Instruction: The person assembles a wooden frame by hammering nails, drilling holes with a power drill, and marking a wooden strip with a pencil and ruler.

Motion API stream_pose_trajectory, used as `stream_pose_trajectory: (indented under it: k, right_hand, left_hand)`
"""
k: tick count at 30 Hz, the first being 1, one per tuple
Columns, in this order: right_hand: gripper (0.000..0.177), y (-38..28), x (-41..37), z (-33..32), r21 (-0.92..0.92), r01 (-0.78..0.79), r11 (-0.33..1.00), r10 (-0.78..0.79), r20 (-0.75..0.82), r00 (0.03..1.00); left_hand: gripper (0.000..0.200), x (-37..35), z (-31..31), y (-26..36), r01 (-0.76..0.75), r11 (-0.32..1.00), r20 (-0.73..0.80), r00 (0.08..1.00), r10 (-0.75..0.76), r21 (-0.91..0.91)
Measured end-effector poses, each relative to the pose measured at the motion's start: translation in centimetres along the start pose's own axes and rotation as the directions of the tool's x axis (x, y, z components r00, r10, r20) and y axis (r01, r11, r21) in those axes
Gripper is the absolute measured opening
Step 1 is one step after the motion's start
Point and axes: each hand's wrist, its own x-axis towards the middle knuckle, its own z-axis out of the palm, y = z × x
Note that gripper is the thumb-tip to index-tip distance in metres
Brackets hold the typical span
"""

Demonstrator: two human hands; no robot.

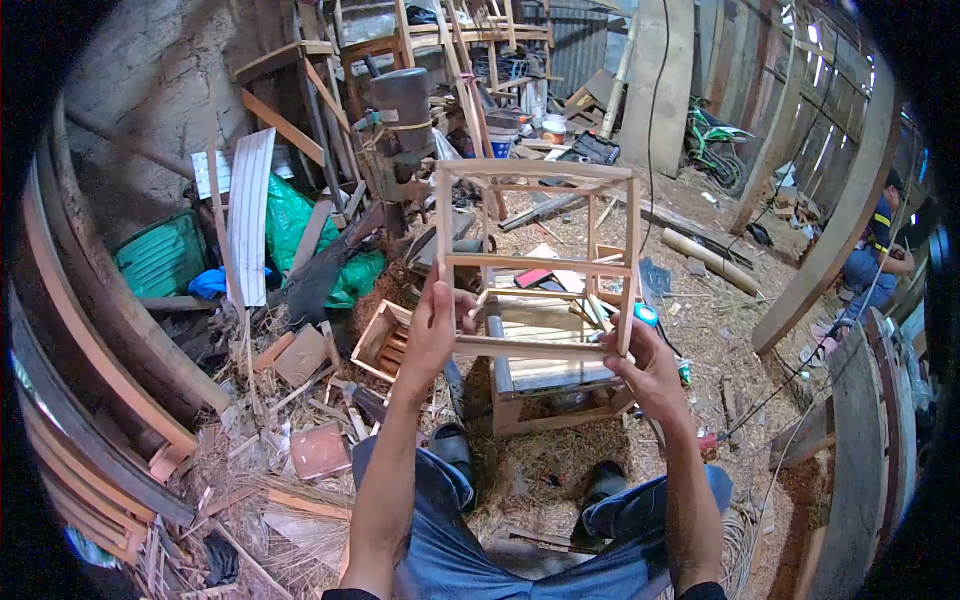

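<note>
A small wooden frame (pixel 540 264), made of thin strips with crossbars, is held up in front of me over a low workbench. My left hand (pixel 437 325) grips its left upright near the lower corner, thumb up along the strip. On the opposite side, my right hand (pixel 648 370) pinches the lower right corner. Behind the frame, the slatted top of the workbench (pixel 555 372) carries loose strips, a red item (pixel 533 277) and a round blue-and-black object (pixel 646 315) that I cannot identify. The frame partly hides these.
A wooden crate (pixel 378 345) with pieces inside stands left of the bench. Curved planks (pixel 110 330) lean at far left. A long bamboo pole (pixel 710 262) lies on the shavings-covered ground. A person (pixel 880 250) sits at far right; a green motorbike (pixel 715 150) stands behind.
</note>
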Motion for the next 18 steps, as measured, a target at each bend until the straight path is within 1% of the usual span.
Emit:
stream_pose_trajectory:
  k: [2, 3, 4, 5, 6, 7, 8, 9, 10, 11, 13, 14, 16, 17, 18]
  right_hand:
    - [0.057, 0.1, 0.6, -0.2, 0.079, -0.022, 0.997, 0.027, -0.061, 0.998]
    - [0.057, -0.2, 0.8, -0.3, 0.072, -0.013, 0.997, 0.017, -0.061, 0.998]
    - [0.057, -0.3, 1.0, -0.6, 0.074, -0.002, 0.997, 0.007, -0.056, 0.998]
    - [0.056, -0.4, 1.1, -0.9, 0.054, 0.012, 0.998, -0.01, -0.044, 0.999]
    - [0.056, -0.2, 1.2, -1.1, 0.036, 0.023, 0.999, -0.022, -0.031, 0.999]
    - [0.055, -0.1, 1.3, -1.3, 0.034, 0.024, 0.999, -0.023, -0.03, 0.999]
    - [0.055, -0.1, 1.3, -1.1, 0.038, 0.024, 0.999, -0.023, -0.022, 0.999]
    - [0.054, -0.5, 1.3, -1.0, 0.055, 0.014, 0.998, -0.012, -0.039, 0.999]
    - [0.054, -0.9, 1.4, -1.1, 0.069, 0.006, 0.998, -0.001, -0.058, 0.998]
    - [0.052, -0.3, 1.7, -1.5, 0.069, 0.047, 0.997, -0.044, -0.051, 0.998]
    - [0.052, -0.7, 1.9, -1.9, 0.061, 0.044, 0.997, -0.041, -0.051, 0.998]
    - [0.051, -0.8, 1.9, -2.0, 0.059, 0.035, 0.998, -0.032, -0.05, 0.998]
    - [0.052, -0.7, 1.9, -2.1, 0.087, 0.042, 0.995, -0.037, -0.052, 0.998]
    - [0.053, -0.6, 2.0, -2.2, 0.112, 0.047, 0.993, -0.041, -0.053, 0.998]
    - [0.053, -0.7, 2.0, -2.2, 0.11, 0.044, 0.993, -0.039, -0.054, 0.998]
  left_hand:
    - [0.057, 0.0, 0.2, -0.5, 0.092, 0.975, -0.017, 0.995, -0.097, -0.201]
    - [0.048, -0.6, 0.3, 0.5, 0.075, 0.969, -0.068, 0.993, -0.093, -0.237]
    - [0.048, -1.1, 0.1, 1.0, 0.064, 0.97, -0.075, 0.994, -0.084, -0.234]
    - [0.042, -1.7, -0.2, 1.2, -0.006, 0.979, 0.003, 1.0, 0.007, -0.202]
    - [0.042, -2.3, -0.6, 1.3, -0.075, 0.982, 0.083, 0.992, 0.09, -0.173]
    - [0.06, -2.2, -0.5, 1.0, -0.084, 0.958, 0.103, 0.988, 0.116, -0.276]
    - [0.063, -2.4, -0.1, 0.8, -0.073, 0.95, 0.073, 0.992, 0.099, -0.304]
    - [0.061, -2.6, -0.4, 0.8, -0.168, 0.98, 0.086, 0.98, 0.178, -0.111]
    - [0.061, -2.7, -0.4, 0.8, -0.262, 0.962, 0.114, 0.961, 0.252, 0.081]
    - [0.061, -2.7, -0.1, 0.7, -0.264, 0.961, 0.108, 0.961, 0.255, 0.078]
    - [0.063, -2.3, 0.5, 0.2, -0.264, 0.959, 0.033, 0.964, 0.262, 0.1]
    - [0.063, -2.1, 0.4, -0.1, -0.265, 0.959, 0.035, 0.964, 0.263, 0.101]
    - [0.062, -1.7, 0.0, -0.6, -0.327, 0.931, 0.047, 0.945, 0.324, 0.164]
    - [0.062, -1.6, 0.0, -1.0, -0.326, 0.931, 0.045, 0.945, 0.323, 0.162]
    - [0.06, -1.5, -0.1, -1.0, -0.357, 0.923, 0.065, 0.934, 0.351, 0.147]
